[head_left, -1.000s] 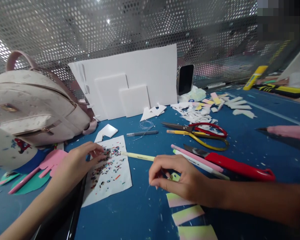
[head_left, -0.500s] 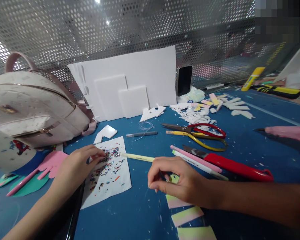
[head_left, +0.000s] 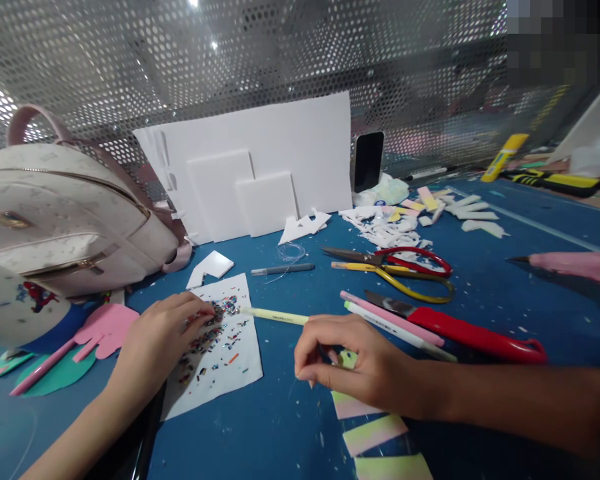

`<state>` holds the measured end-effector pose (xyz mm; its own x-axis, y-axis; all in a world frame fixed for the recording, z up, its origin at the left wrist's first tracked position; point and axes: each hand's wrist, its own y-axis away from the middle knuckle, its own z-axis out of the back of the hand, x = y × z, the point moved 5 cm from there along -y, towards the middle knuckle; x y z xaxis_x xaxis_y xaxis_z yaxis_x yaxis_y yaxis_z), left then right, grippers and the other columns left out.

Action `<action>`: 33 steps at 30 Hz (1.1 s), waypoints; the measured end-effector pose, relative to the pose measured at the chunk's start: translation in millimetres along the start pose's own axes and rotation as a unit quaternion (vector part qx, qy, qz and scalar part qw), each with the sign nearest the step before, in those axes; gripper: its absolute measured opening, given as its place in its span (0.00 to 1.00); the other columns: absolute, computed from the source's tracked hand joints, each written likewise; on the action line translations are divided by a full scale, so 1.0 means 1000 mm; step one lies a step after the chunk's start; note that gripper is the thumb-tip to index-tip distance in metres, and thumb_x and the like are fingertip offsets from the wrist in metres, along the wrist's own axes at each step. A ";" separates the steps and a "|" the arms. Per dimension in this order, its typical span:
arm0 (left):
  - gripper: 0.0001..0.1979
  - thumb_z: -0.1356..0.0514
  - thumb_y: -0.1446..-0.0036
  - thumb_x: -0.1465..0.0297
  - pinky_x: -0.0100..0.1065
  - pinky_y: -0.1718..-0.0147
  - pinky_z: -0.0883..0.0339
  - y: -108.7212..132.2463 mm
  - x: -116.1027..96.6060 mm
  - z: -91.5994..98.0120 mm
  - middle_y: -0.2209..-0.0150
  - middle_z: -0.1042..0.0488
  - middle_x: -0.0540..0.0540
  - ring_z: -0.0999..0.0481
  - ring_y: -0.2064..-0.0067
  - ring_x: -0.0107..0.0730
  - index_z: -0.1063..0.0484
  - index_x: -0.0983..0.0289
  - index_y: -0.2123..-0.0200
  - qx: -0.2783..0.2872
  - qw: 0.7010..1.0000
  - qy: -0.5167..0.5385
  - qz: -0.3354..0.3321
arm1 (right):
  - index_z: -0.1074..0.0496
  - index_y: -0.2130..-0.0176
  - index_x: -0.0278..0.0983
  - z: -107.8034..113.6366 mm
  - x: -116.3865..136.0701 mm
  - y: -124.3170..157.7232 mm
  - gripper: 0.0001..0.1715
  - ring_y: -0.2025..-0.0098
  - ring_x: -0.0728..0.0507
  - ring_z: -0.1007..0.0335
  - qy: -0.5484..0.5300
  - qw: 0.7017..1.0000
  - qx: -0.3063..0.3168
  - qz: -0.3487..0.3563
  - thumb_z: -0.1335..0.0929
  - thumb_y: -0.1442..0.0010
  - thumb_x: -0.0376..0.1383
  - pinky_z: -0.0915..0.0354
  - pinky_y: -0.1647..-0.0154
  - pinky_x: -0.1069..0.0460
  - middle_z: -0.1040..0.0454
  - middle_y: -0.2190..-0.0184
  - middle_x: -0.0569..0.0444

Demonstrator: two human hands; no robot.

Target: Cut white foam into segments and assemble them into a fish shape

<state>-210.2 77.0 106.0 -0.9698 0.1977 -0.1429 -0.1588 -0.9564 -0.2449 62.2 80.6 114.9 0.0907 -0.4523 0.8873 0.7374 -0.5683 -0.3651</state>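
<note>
My left hand (head_left: 163, 337) is over a white paper sheet (head_left: 235, 373), its thumb and fingertips pinched together at a scatter of tiny multicoloured beads (head_left: 225, 327). Whatever sits between those fingertips is too small to make out. To the right, my right hand (head_left: 347, 357) hovers above the blue table with thumb and forefinger closed. A faint thin clear thread (head_left: 293, 388) hangs just below its fingertips. Under that hand lie pastel yellow-pink paper strips (head_left: 375, 433). A pale yellow pen (head_left: 275, 315) lies between the sheet and my right hand.
Red-and-yellow-handled scissors (head_left: 405, 263), a red-handled cutter (head_left: 460, 333) and several pens lie right of centre. White boards (head_left: 300, 140) stand behind, beside a phone (head_left: 369, 162). Paper scraps (head_left: 385, 227) are heaped near it. A white backpack (head_left: 80, 207) fills the left side.
My left hand has shifted slightly right and turned, its fingers now closer together over the beads. My right hand stays almost where it was.
</note>
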 end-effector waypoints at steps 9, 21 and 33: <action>0.13 0.49 0.34 0.63 0.34 0.63 0.34 0.000 -0.001 -0.006 0.57 0.25 0.54 0.25 0.58 0.37 0.26 0.59 0.63 0.021 0.998 0.051 0.018 | 0.26 0.66 0.33 -0.001 0.000 0.000 0.04 0.70 0.52 0.36 0.000 1.000 0.003 -0.012 0.30 0.37 0.28 0.39 0.69 0.57 0.27 0.69 0.55; 0.09 0.47 0.34 0.63 0.32 0.64 0.35 0.002 -0.015 0.011 0.61 0.25 0.52 0.25 0.63 0.34 0.31 0.60 0.63 -0.033 0.992 0.116 0.023 | 0.27 0.64 0.33 -0.001 -0.005 0.002 0.04 0.70 0.53 0.36 0.005 1.000 0.009 -0.020 0.31 0.35 0.32 0.41 0.69 0.57 0.28 0.69 0.56; 0.12 0.52 0.32 0.76 0.32 0.65 0.36 0.033 -0.098 -0.014 0.64 0.28 0.53 0.29 0.64 0.31 0.31 0.61 0.62 0.044 0.975 0.157 -0.149 | 0.28 0.64 0.33 0.001 -0.015 0.001 0.08 0.74 0.52 0.40 -0.020 0.995 -0.012 -0.093 0.31 0.35 0.36 0.45 0.75 0.55 0.27 0.72 0.56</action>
<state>-117.7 29.1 98.1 -0.7761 0.5121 -0.3681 -0.4529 -0.8587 -0.2397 62.5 87.5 100.9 -0.0182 -0.3104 0.9504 0.7282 -0.6555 -0.2001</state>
